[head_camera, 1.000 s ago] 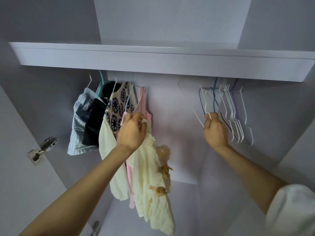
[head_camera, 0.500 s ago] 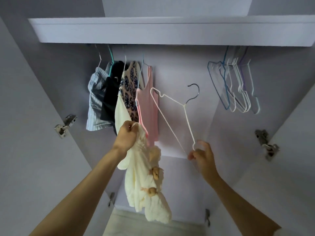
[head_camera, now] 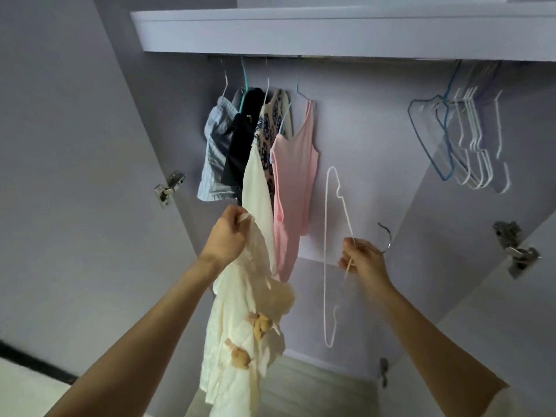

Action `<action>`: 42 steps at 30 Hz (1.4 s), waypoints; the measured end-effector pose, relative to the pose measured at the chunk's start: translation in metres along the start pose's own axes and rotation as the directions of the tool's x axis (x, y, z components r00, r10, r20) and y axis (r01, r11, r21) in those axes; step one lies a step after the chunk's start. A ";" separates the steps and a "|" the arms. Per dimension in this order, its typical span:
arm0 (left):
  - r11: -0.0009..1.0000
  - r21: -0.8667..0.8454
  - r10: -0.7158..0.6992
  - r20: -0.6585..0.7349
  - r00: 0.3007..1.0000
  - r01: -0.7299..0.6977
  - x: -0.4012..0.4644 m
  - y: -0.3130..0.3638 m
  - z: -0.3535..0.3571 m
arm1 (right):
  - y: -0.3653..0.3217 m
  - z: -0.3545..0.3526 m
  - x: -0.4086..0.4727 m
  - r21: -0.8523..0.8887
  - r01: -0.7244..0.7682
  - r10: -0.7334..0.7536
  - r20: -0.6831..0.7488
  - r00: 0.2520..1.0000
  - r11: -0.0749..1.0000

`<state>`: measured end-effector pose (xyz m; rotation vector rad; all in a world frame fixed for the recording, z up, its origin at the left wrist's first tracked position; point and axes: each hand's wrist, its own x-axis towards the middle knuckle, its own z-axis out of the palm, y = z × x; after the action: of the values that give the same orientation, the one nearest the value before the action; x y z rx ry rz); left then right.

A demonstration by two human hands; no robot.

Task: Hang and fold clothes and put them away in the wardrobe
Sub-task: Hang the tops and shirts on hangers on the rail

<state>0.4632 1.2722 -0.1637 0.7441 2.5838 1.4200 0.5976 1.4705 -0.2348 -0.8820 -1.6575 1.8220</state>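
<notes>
Left hand [head_camera: 227, 236] clenched on the top edge of a cream knitted garment with tan bows [head_camera: 240, 320], hanging down in front of the open lilac wardrobe [head_camera: 361, 145]. Right hand [head_camera: 362, 260] gripping a thin white wire hanger [head_camera: 326, 266] near its metal hook, turned on end, just right of a pink sleeveless top [head_camera: 293, 176] on the rail. Bunch of empty wire hangers [head_camera: 469, 139] far right.

Above me the wardrobe rail [head_camera: 270, 57] runs just under the shelf [head_camera: 331, 34]. Toward its left end hang four garments, packed close: a striped blue piece [head_camera: 215, 145], a black one [head_camera: 240, 139], a patterned top [head_camera: 272, 121], and a pink camisole [head_camera: 293, 182]. Toward the right end hangs a bunch of empty hangers [head_camera: 469, 139], blue, white and pale purple, well apart from the clothes.
</notes>
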 end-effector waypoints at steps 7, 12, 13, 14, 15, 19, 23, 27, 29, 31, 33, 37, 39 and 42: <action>0.961 0.271 0.081 -0.085 0.993 -0.055 -0.018 -0.003 -0.017 | 0.004 0.002 0.012 -0.170 0.000 -0.036 -0.214 0.976 0.985; 0.955 0.295 0.059 -0.156 0.986 -0.010 -0.026 -0.004 -0.020 | -0.003 0.011 0.013 0.070 -0.043 0.060 -0.266 0.962 0.997; 0.959 0.284 0.058 -0.159 0.986 -0.011 -0.027 -0.004 -0.021 | -0.007 0.016 0.013 0.108 -0.055 0.078 -0.222 0.972 0.993; 0.962 0.274 0.063 -0.160 0.985 -0.017 -0.028 -0.002 -0.021 | -0.012 0.022 0.014 0.163 -0.079 0.107 -0.171 0.979 0.983; 0.964 0.264 0.068 -0.160 0.985 -0.024 -0.029 0.001 -0.022 | -0.018 0.028 0.014 0.229 -0.110 0.139 -0.115 0.984 0.967; 0.972 0.223 0.105 -0.137 0.985 -0.072 -0.029 0.014 -0.023 | -0.042 0.050 0.013 0.428 -0.194 0.179 0.076 0.981 0.883; 0.979 0.141 0.170 -0.157 0.973 -0.148 -0.030 0.029 -0.026 | -0.043 0.073 0.012 0.394 -0.196 0.166 0.110 0.980 0.898; 0.974 0.024 0.227 -0.216 0.950 -0.227 -0.033 0.046 -0.039 | -0.025 0.085 0.014 0.152 -0.100 0.096 0.033 0.995 0.983; 0.970 0.050 0.243 -0.292 0.925 -0.239 -0.035 0.051 -0.049 | -0.012 0.081 0.017 -0.030 0.032 -0.031 0.004 0.999 0.999; 0.959 0.203 0.259 -0.351 0.900 -0.197 -0.039 0.048 -0.062 | -0.005 0.074 0.022 -0.154 0.154 -0.161 -0.032 0.986 0.976; 0.917 0.395 0.218 -0.373 0.902 -0.058 -0.043 0.037 -0.074 | -0.008 0.067 0.029 -0.229 0.268 -0.298 -0.110 0.948 0.936; 0.786 0.594 0.040 -0.323 0.945 0.170 -0.052 0.007 -0.078 | -0.027 0.064 0.046 -0.445 0.423 -0.534 -0.158 0.831 0.789; 0.792 0.581 -0.002 -0.304 0.953 0.187 -0.053 -0.002 -0.077 | -0.033 0.065 0.052 -0.497 0.498 -0.620 -0.109 0.777 0.711; 0.814 0.543 -0.062 -0.274 0.960 0.208 -0.049 -0.007 -0.076 | -0.035 0.066 0.052 -0.542 0.600 -0.723 -0.022 0.690 0.589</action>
<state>0.4803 1.1883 -0.1336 0.4281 3.2261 0.7195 0.5124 1.4704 -0.2034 -0.5046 -1.9650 0.7362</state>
